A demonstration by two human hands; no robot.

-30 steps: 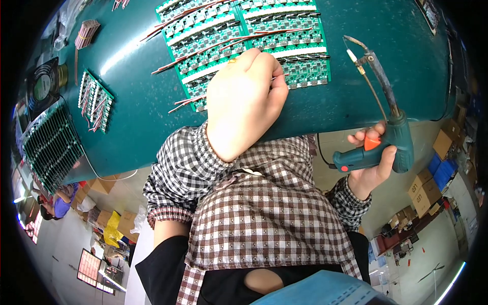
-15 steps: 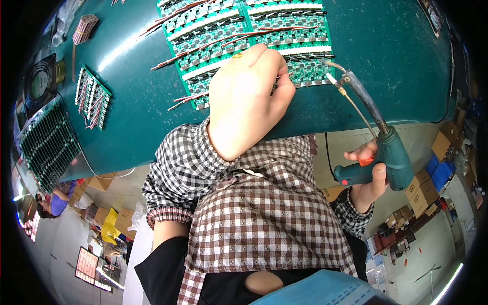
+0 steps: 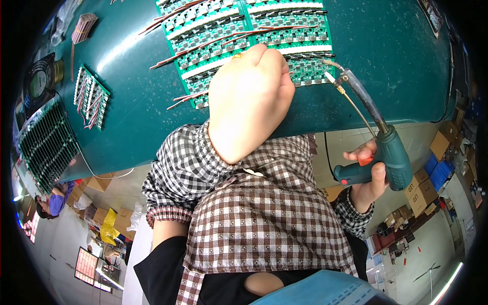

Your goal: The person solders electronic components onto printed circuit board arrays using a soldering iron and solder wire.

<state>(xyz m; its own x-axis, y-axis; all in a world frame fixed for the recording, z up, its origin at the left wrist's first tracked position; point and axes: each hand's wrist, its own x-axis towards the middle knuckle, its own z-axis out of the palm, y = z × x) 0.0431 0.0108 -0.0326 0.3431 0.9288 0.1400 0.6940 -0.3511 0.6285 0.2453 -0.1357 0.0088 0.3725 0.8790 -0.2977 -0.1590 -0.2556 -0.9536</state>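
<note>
While left hand (image 3: 250,96) curls, contents hidden, right hand's (image 3: 369,187) gripped iron (image 3: 396,156) has neared boards (image 3: 284,38).

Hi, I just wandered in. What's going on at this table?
A person is working on a block of green circuit boards with thin dark-red wires lying across it. Their left hand is curled over the near part of the block; its fingertips are hidden, so I can't tell what they hold. The right hand grips a dark green, pistol-shaped soldering gun, its bent metal tip by the block's right edge. Whether it touches is unclear.
</note>
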